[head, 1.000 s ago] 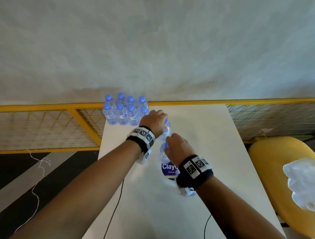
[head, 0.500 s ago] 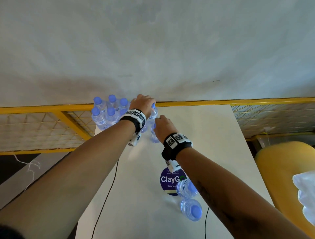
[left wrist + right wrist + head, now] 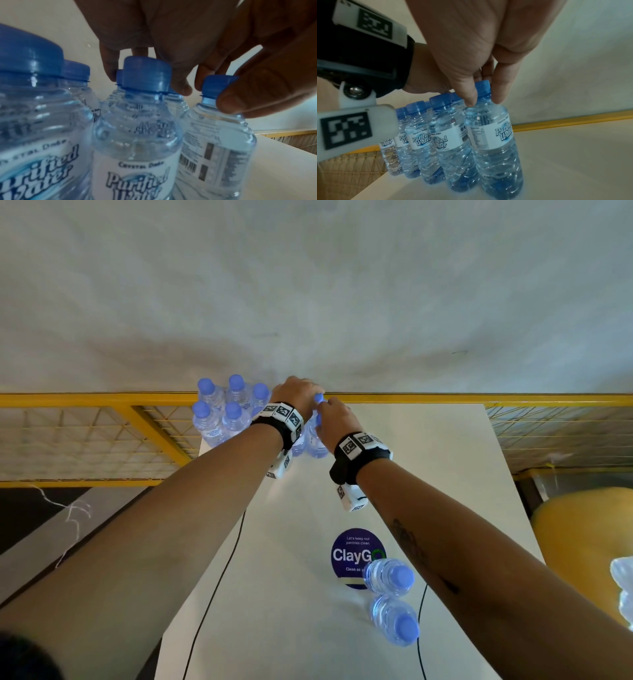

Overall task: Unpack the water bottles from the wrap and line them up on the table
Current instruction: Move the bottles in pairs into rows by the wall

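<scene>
Both your hands sit at the far left corner of the table, on the right end of the bottle cluster; your left hand has its fingers curled down over the caps, thumb and a finger pinching the cap of the back-row end bottle; your right hand pinches the neck of the front-row end bottle between thumb and fingers, just under its blue cap. That bottle stands upright on the table, touching its neighbour; the base of the left-hand bottle is hidden, probably also down. The cluster stands in two rows against the yellow rail. Two more bottles stand near you, well apart from the cluster, one overlapping the round ClayGo sticker; crumpled wrap lies on the yellow chair at your right.
</scene>
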A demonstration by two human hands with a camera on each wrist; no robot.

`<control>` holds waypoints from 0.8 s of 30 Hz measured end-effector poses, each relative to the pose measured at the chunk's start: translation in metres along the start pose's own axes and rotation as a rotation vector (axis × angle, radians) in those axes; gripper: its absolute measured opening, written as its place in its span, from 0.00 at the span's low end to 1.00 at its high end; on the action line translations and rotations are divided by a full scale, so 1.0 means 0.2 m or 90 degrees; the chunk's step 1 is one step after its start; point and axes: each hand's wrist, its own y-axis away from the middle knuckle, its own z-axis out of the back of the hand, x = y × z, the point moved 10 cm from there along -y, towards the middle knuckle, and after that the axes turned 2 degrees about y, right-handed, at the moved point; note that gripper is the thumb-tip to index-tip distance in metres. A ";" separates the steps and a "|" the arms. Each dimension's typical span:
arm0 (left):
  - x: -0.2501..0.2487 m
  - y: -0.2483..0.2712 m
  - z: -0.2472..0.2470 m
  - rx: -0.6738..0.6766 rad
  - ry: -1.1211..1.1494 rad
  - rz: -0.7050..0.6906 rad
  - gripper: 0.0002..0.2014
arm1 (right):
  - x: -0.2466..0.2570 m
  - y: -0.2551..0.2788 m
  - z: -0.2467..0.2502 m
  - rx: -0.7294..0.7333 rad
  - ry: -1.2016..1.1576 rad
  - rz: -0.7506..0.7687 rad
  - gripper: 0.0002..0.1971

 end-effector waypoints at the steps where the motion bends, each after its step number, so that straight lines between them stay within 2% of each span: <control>1: 0.00 0.00 0.00 0.004 0.021 0.008 0.07 | 0.00 0.00 0.00 -0.001 -0.013 0.000 0.14; 4: 0.02 0.00 -0.01 0.015 0.069 0.031 0.12 | -0.01 0.01 -0.01 0.007 -0.062 -0.021 0.13; 8: 0.02 0.03 -0.04 0.045 0.043 0.037 0.16 | -0.04 0.04 -0.01 0.023 -0.098 -0.044 0.16; 10: 0.01 0.06 -0.03 0.044 0.007 0.037 0.22 | -0.06 0.09 -0.02 0.057 -0.127 -0.049 0.21; 13: -0.09 0.18 0.05 -0.010 -0.013 0.012 0.30 | -0.11 0.26 0.03 0.030 -0.193 -0.060 0.28; 15: -0.21 0.29 0.10 -0.038 0.027 -0.023 0.27 | -0.14 0.41 0.06 0.014 -0.213 -0.056 0.26; 18: -0.42 0.51 0.12 -0.075 0.053 -0.085 0.17 | -0.15 0.71 0.15 0.006 -0.221 -0.031 0.22; 20: -0.58 0.67 0.11 -0.080 0.087 -0.129 0.17 | -0.18 0.93 0.21 -0.006 -0.235 -0.024 0.20; 22: -0.76 0.83 0.05 -0.013 0.172 -0.172 0.20 | -0.20 1.17 0.23 0.030 -0.236 -0.027 0.18; 24: -0.95 1.00 -0.07 0.102 0.202 -0.214 0.19 | -0.23 1.41 0.18 0.098 -0.203 -0.043 0.16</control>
